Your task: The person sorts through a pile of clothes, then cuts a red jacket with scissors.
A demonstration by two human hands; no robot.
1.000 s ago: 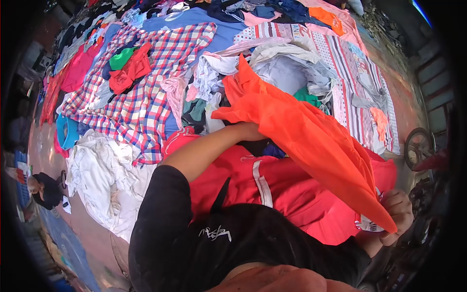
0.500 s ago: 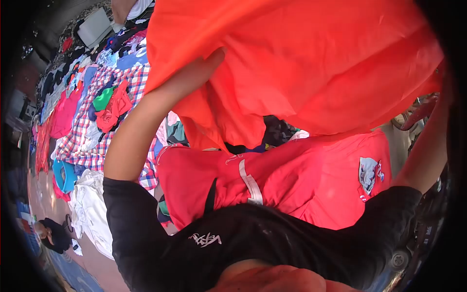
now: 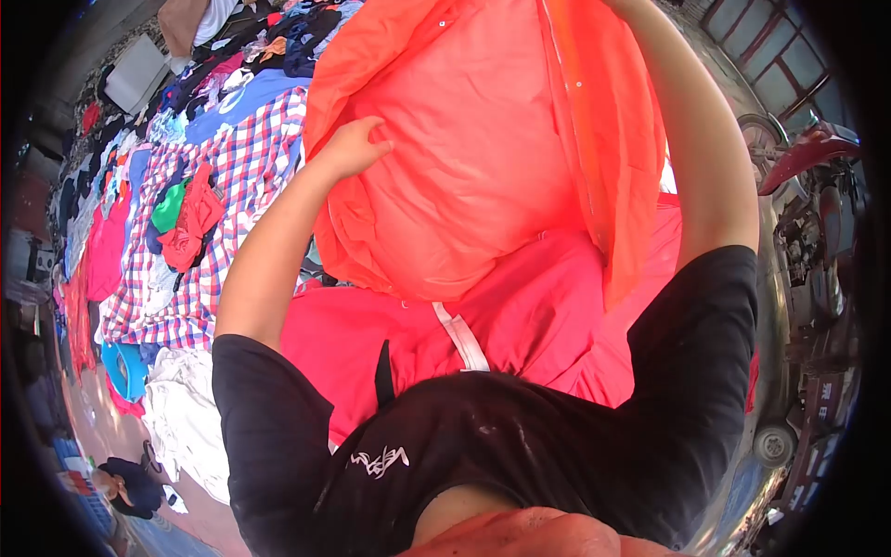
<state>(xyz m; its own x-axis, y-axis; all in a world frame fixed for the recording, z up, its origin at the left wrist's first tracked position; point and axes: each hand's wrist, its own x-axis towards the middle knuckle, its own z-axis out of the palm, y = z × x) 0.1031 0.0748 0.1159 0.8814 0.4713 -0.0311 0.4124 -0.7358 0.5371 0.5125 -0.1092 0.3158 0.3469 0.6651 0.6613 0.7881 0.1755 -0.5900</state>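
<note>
A bright orange jacket [image 3: 445, 139] with a long front edge and small snaps is spread out in front of me, over the red cloth. My left hand [image 3: 357, 147] lies against its left part, thumb and forefinger apart, with nothing seen pinched between them. My right hand [image 3: 631, 6] is at the upper edge of the jacket, where the view cuts off its fingers. Beneath the jacket lies a large red cloth [image 3: 548, 339] with a white strip [image 3: 461, 342] on it, close to my body.
To the left, many clothes lie heaped, among them a checked cloth [image 3: 246, 148], a red bandana-like piece [image 3: 193, 227] and a white garment [image 3: 188, 408]. A red motorbike [image 3: 817, 153] stands at right. Another person [image 3: 130, 485] is at lower left.
The orange jacket has come down and opened out, showing its inside and front edge. My right hand has swung inward from the far right. My left hand has moved slightly left and down.
</note>
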